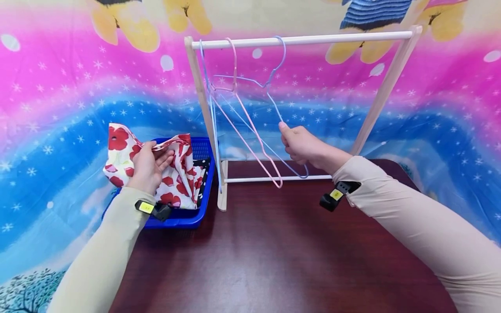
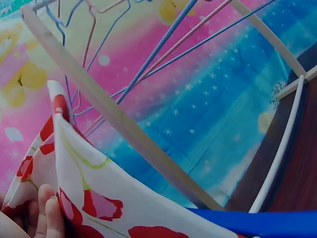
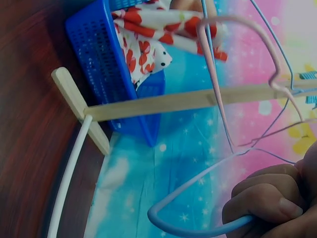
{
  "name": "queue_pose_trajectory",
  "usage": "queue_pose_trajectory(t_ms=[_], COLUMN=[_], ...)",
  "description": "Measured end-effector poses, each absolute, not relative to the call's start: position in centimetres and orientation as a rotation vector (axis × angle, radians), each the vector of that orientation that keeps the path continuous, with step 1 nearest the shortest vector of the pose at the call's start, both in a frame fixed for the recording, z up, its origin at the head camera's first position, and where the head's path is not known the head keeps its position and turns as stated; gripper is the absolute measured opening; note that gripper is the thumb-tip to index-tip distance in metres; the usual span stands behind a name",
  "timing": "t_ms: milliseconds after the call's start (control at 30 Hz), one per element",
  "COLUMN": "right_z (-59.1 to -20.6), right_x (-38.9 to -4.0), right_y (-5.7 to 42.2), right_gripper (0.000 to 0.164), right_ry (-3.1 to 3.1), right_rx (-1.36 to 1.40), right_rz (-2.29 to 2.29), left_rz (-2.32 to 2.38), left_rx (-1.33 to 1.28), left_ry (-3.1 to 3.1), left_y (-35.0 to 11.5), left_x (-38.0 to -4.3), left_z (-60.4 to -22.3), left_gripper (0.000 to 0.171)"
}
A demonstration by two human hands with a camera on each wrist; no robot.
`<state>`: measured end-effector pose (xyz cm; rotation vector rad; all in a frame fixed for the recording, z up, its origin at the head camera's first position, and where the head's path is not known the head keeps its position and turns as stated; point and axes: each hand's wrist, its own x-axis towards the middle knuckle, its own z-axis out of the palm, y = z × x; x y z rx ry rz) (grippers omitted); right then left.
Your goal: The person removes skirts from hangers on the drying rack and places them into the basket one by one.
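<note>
My left hand (image 1: 150, 167) holds a white cloth garment with red flowers (image 1: 178, 184), its upper edge raised above the blue basket (image 1: 184, 222). In the left wrist view the fingers (image 2: 51, 213) lie against the cloth, and part of the hand is cut off. My right hand (image 1: 303, 145) grips one side of a blue wire hanger (image 1: 275, 106), whose hook is over the rack's top bar. A pink hanger (image 1: 250, 126) hangs to its left, and another blue hanger (image 1: 214, 117) hangs by the rack's left post. The garment's exact kind cannot be made out.
A wooden rack with a white top bar (image 1: 313, 40) stands on the dark red table (image 1: 258, 252). Black cloth with white dots (image 1: 203, 174) lies in the basket beside the rack's left foot (image 1: 222, 202). A printed curtain (image 1: 51, 108) surrounds the table.
</note>
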<state>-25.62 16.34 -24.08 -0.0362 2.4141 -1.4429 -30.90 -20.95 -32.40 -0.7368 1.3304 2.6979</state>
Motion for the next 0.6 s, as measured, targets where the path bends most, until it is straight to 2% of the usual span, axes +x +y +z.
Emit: queue_pose_trajectory(t_ms=[300,467,600], right_z=[-24.5,-24.5,-24.5], right_x=[-25.6,-25.6,-25.5], right_y=[14.8,14.5,14.1], right_gripper=[0.059,0.059,0.059], right_ry=[2.386,2.370,2.358], right_rx=[-0.029,-0.028,-0.015], right_rz=[-1.481,-1.494,-1.513], left_rz=[2.650,2.595,2.604], left_rx=[-0.875,-0.903,-0.931], left_ry=[1.408,1.450,1.438], left_y=[-19.4,-18.9,-18.6], left_x=[-33.0,-33.9,-34.7], left_z=[-34.0,-34.7,-34.9], left_gripper=[0.023,0.038,0.034])
